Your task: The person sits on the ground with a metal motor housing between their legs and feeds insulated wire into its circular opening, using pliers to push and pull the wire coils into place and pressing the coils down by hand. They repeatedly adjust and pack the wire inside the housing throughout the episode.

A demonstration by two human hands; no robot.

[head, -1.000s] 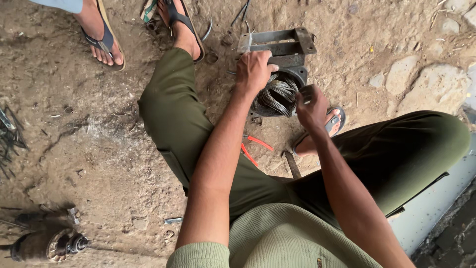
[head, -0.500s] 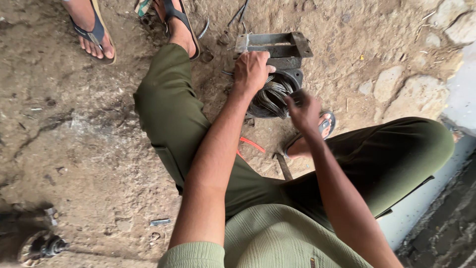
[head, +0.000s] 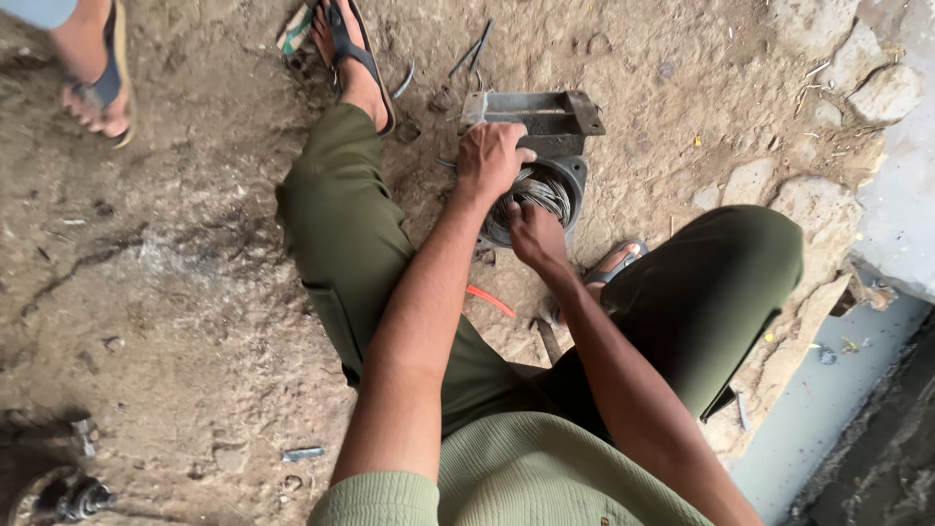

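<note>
A grey metal motor housing [head: 548, 115] lies on the dirt between my knees, its round opening full of grey wire windings [head: 547, 192]. My left hand [head: 492, 156] grips the housing's upper rim, fingers curled over the edge. At the lower left of the opening, my right hand [head: 534, 234] has its fingers closed into the windings. Its fingertips are hidden behind the wires.
My left foot in a black sandal [head: 351, 58] is just left of the housing and my right sandal [head: 616, 265] just right of it. Another person's foot [head: 93, 88] stands top left. An orange strip [head: 490, 300], thin rods [head: 472, 54], stones [head: 769, 185] and a small motor part [head: 63, 497] lie around.
My right hand has moved left from the housing's right side to the wire windings. My left hand has stayed on the rim. The view has shifted slightly.
</note>
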